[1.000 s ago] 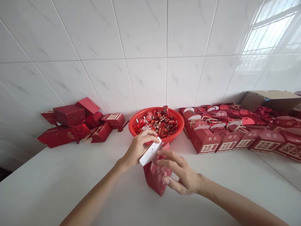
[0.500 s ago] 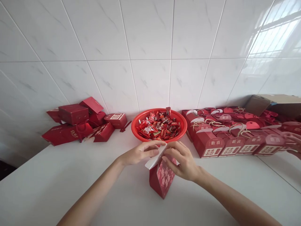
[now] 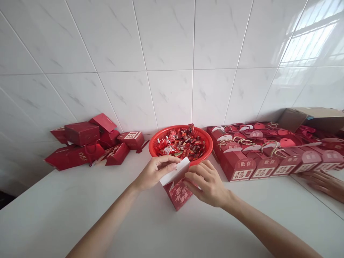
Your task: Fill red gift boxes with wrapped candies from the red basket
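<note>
A small red gift box point(image 3: 179, 195) with pale lettering sits tilted between my hands, its white inner flap raised. My left hand point(image 3: 153, 172) pinches that flap at its left edge between thumb and fingers. With curled fingers, my right hand point(image 3: 206, 182) grips the box's upper right side; its fingertips partly hide the edge there. Just behind the box stands a red plastic basket point(image 3: 210, 147) full of wrapped candies point(image 3: 185, 143).
Rows of red gift boxes point(image 3: 243, 170) with cord handles stand at right, beside a cardboard carton point(image 3: 319, 116). Another person's hand point(image 3: 321, 182) rests near them. Several red boxes point(image 3: 82, 134) are heaped at left. A tiled wall point(image 3: 172, 96) bounds the table's back.
The gift box has turned and tipped so its lettered face shows more toward me. The other person's hand has moved down and left from the row of boxes onto the table.
</note>
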Tool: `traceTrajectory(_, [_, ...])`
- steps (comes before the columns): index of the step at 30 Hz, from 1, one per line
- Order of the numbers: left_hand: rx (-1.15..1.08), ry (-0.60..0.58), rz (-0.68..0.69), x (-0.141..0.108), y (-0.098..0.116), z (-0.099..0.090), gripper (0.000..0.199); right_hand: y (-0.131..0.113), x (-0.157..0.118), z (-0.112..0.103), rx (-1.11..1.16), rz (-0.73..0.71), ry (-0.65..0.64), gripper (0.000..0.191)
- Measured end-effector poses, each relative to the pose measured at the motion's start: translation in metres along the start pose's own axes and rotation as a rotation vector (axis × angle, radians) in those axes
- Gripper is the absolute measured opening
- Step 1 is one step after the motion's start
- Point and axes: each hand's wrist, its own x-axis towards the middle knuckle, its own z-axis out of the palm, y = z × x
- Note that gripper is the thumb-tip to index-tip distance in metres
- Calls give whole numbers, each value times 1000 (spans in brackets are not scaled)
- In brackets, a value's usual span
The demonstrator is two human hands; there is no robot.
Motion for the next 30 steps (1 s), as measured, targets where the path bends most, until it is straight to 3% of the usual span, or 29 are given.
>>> traceTrajectory(7, [-18,27,-14,4,-7,-15,39,4,3,-7,92,118,27,18])
traceTrajectory(10, [9,110,7,14,-15,-31,42,25,12,-15,108,227,94,15])
traceTrajectory(13, [160,161,35,39,-22,-43,43,57,28,-9,202,451,129,11])
traceTrajectory(15, [286,76,43,62,-27,-44,47,82,40,6,282,679,119,13])
traceTrajectory(17, [469,-142,26,84,-31,-37,57,104,49,26,352,967,95,11])
traceTrajectory(19, [689,-402,7,101,-35,-25,73,121,53,46,375,1088,73,7])
traceTrajectory(21, [891,-559,-23,114,-40,-12,83,133,52,62,409,1153,38,5])
traceTrajectory(26, [1166,-602,-71,139,-56,3,93,144,37,74,554,1217,-5,15])
traceTrajectory(30, [1110,-427,-4,158,-68,-7,77,145,31,74,635,1239,41,21])
